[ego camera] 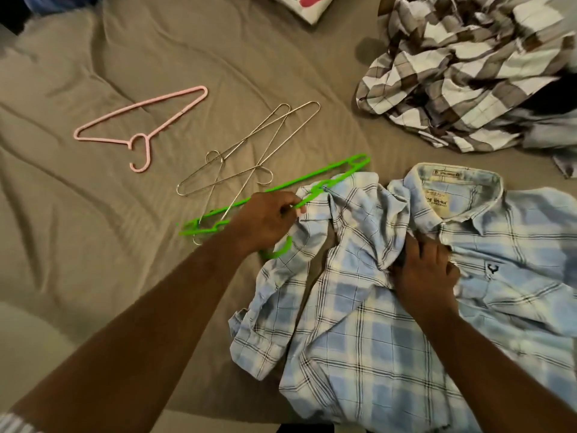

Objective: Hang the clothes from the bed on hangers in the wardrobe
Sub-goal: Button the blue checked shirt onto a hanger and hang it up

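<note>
Gripping green hanger point(312, 177) in curled left hand point(265, 220) fingers, beside blue plaid shirt point(374, 339); right hand point(427, 273) fingers bunching shirt front on bed point(93, 214).

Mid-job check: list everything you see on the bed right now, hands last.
bed sheet: 1, taupe, under everything
pink hanger: 1, pink, upper left
wire hangers: 2, silver, crossed, centre
green hanger: 1, green, overlapping wire hangers, reaching shirt
plaid shirt: 1, light blue, lower right
checked garment: 1, brown-white, crumpled, upper right
printed item: 1, white, red-green print, top edge
left hand: 1, grips green hanger
right hand: 1, grips plaid shirt front
</note>
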